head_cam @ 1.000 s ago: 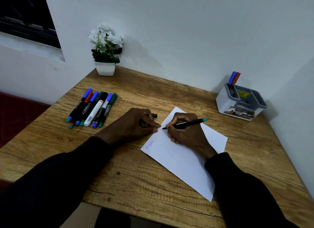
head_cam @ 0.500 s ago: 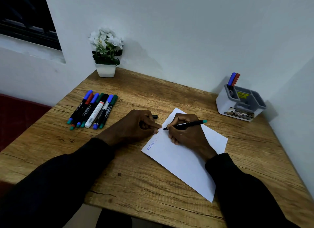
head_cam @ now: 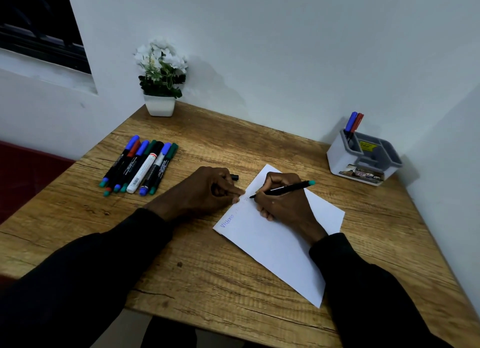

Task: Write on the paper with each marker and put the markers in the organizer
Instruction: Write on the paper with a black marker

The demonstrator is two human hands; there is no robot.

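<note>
- Gripping a black marker (head_cam: 285, 189) with a teal end, the right hand (head_cam: 285, 207) sat on the white paper (head_cam: 272, 246). Its fingers and thumb were pinched tight round the barrel near the tip, and the tip was down on the sheet close to the left edge.
- That marker was uncapped and tilted, with the teal end pointing off to the right.
- The left hand (head_cam: 205, 191) was just beside it, fingers curled into a loose fist, with a fingertip pressing down on the paper's left edge.
- A little black cap (head_cam: 235, 177) poked out the far side of that fist, so the fingers looked wrapped round it. Most of it was hidden tbh.
- The paper lay at an angle on the wooden table (head_cam: 207, 282), a bit right of the middle, with a blue handwritten word (head_cam: 227, 221) along its left edge.
- Over on the left, a row of capped markers (head_cam: 155, 163) lay side by side, touching, with blue, red, green and black caps. One was a white-bodied marker (head_cam: 141, 175).
- The grey and white organizer (head_cam: 337, 160) stood at the far right by the wall, well apart from the paper. A blue marker (head_cam: 350, 121) and a red marker (head_cam: 359, 120) stood together in its back left compartment.
- A white pot of white flowers (head_cam: 159, 104) sat at the far left corner against the wall.
- Black sleeves (head_cam: 78, 282) covered both arms.
</note>
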